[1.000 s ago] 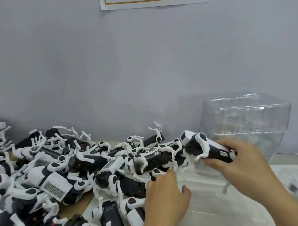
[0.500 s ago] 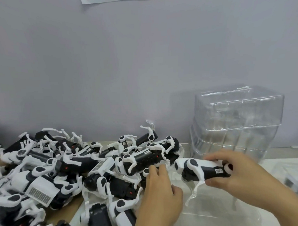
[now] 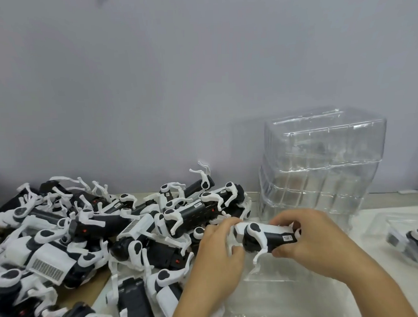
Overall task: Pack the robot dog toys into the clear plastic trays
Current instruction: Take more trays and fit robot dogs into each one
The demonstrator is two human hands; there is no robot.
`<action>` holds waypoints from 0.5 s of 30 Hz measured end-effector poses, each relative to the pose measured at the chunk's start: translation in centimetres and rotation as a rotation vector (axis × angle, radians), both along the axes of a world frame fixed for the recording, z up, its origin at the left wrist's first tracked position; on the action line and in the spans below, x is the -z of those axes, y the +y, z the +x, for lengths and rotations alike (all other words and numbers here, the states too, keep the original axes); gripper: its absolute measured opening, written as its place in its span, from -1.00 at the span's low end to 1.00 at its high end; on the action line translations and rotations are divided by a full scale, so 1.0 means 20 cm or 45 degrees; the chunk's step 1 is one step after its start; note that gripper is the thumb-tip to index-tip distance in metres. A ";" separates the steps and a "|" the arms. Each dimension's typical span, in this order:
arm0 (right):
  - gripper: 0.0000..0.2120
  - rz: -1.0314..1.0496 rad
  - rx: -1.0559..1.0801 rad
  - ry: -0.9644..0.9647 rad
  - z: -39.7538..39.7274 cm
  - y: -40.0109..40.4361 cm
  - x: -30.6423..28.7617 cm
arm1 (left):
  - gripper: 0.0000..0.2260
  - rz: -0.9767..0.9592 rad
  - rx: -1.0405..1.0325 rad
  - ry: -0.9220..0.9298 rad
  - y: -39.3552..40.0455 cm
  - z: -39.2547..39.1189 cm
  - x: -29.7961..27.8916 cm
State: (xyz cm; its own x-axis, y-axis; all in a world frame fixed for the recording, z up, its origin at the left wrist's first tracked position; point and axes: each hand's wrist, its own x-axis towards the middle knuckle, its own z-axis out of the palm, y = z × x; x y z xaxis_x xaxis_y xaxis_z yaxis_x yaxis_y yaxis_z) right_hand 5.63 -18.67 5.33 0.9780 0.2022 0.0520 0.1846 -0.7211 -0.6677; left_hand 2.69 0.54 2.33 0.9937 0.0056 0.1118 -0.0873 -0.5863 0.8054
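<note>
Barely begun, by the look of things: one robot dog toy (image 3: 265, 235) in hand, one packed toy (image 3: 417, 242) seemingly already seated in a clear tray (image 3: 395, 225) at the far right edge, though too cropped and blurred there to be sure, and a large heap of toys (image 3: 92, 231) left to the left, sprawled across the table (image 3: 382, 204) and tangled leg over leg. Held just above an open clear plastic tray (image 3: 283, 288) lying on the table directly under the hands, with one white leg dangling toward it; not yet seated in any compartment. Gripped at both ends: left hand (image 3: 218, 255) wrapped round the head end with fingers curled over the white shell, right hand (image 3: 312, 240) clamped on the rear of the body, thumb beneath and fingers over the top. Probably lining it up for the tray cavity, or folding the legs first; cannot tell which. Black boxy body, white rounded head and white hip joints with black oval patches, thin white jointed legs, small white label near the tail end. Hard glossy plastic, light, with spindly legs likely to snag on neighbours. Behind the hands, against the grey wall (image 3: 153, 89), a stack of empty trays (image 3: 322, 164), nested upright, so plenty of packing left
</note>
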 end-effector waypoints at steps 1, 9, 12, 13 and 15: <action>-0.71 -0.001 0.006 -0.012 0.00 0.00 0.00 | -0.60 0.005 0.005 0.001 0.00 0.00 0.00; -0.62 0.028 0.037 -0.099 -0.04 0.02 0.05 | -0.58 0.102 0.031 0.063 -0.02 -0.01 -0.01; -0.63 -0.006 0.036 -0.169 -0.07 0.01 0.09 | -0.55 0.128 0.068 0.100 -0.01 -0.01 -0.01; -0.62 -0.011 0.040 -0.188 -0.08 0.01 0.10 | -0.54 0.134 0.093 0.104 -0.01 -0.01 -0.01; -0.62 -0.009 0.047 -0.212 -0.09 0.00 0.12 | -0.53 0.104 0.142 0.104 0.00 0.00 -0.01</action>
State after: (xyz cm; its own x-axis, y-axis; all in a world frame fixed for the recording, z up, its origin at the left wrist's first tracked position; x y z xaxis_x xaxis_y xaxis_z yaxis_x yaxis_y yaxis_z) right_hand 3.86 -18.62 3.01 0.9626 0.1672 0.2130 0.2657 -0.7342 -0.6247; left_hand 2.63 0.47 2.51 0.9934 -0.1112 0.0263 -0.0920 -0.6406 0.7624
